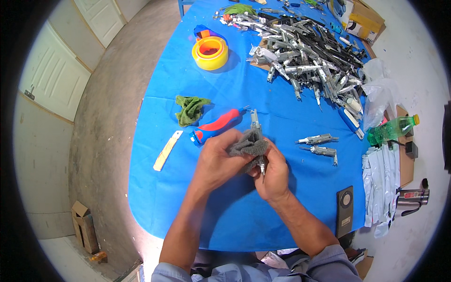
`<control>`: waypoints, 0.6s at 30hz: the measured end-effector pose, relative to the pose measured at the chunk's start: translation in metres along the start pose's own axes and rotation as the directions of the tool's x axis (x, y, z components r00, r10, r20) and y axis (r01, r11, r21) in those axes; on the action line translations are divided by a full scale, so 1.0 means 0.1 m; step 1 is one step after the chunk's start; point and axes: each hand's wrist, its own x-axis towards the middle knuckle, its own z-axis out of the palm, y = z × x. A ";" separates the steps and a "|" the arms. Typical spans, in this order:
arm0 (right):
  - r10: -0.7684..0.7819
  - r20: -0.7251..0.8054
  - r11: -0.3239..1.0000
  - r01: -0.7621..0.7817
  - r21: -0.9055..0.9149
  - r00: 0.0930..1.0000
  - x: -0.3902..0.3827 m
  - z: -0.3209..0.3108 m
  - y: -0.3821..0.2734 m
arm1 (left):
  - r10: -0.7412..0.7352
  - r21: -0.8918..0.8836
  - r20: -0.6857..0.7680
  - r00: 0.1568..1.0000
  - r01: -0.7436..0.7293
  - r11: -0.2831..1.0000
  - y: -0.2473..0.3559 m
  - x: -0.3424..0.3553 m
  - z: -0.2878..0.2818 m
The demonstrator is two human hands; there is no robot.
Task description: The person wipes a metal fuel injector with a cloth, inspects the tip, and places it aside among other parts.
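Both hands are together over the near part of the blue-covered table. My left hand (215, 157) is closed on a grey cloth (250, 144) wrapped around a slim grey device core (255, 119). The core resembles the inside of an electric toothbrush; its upper end sticks out above the cloth and a thin metal tip shows below. My right hand (274, 177) grips the core's lower part and the cloth's edge, its fingertips partly hidden. Left of the hands lie a red-and-blue screwdriver (218, 123), a crumpled green cloth (191, 110) and a flat yellowish strip (167, 151).
Two similar cores (319, 139) lie to the right, with a large pile of cores (310, 61) beyond. Yellow tape rolls (210, 54) sit far left. A dark phone (344, 211), white plastic bags (379, 188) and a green bottle (393, 130) line the right edge.
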 end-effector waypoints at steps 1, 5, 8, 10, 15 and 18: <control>0.001 0.012 1.000 -0.001 -0.009 1.000 0.00 -0.01 -0.01 | 0.016 0.017 -0.012 1.000 -0.016 1.000 0.00 0.00 0.00; 0.011 0.046 1.000 -0.010 -0.011 0.999 -0.02 0.07 -0.08 | 0.077 0.013 -0.098 0.992 -0.076 0.997 -0.06 0.00 0.02; 0.042 0.084 0.989 -0.029 -0.143 0.996 -0.06 0.06 -0.07 | 0.156 -0.057 -0.250 0.956 -0.176 0.983 -0.15 0.03 0.05; 0.035 0.106 0.981 -0.014 -0.193 0.994 -0.07 0.02 -0.02 | 0.174 -0.078 -0.317 0.933 -0.208 0.975 -0.15 0.07 0.06; 0.027 0.157 0.959 0.019 -0.283 0.987 -0.08 0.03 -0.02 | 0.158 -0.034 -0.418 0.895 -0.189 0.981 -0.18 0.06 -0.01; -0.011 0.206 0.945 0.078 -0.317 0.978 -0.09 0.05 -0.03 | 0.204 0.032 -0.478 0.854 -0.216 0.976 -0.23 0.08 -0.12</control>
